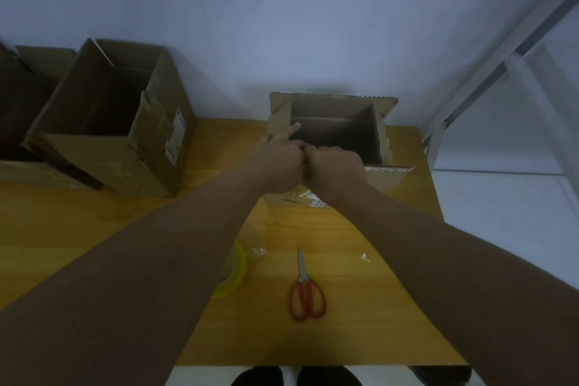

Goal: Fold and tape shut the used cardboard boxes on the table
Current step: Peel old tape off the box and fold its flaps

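Observation:
A small open cardboard box (335,131) stands at the far right of the wooden table (360,338), its flaps spread outward. My left hand (279,160) lies on the box's near left corner, with a finger stretched along the left flap. My right hand (336,166) is curled over the near edge of the same box, knuckles touching the left hand. A yellow roll of clear tape (233,273) lies near the middle of the table, partly hidden by my left forearm. Red-handled scissors (307,290) lie to its right.
A large open cardboard box (125,122) stands at the far left, and another box (18,110) sits behind it at the frame's edge. Small scraps of clear tape (364,257) lie on the table. A white wall is behind; a metal frame (501,72) rises at right.

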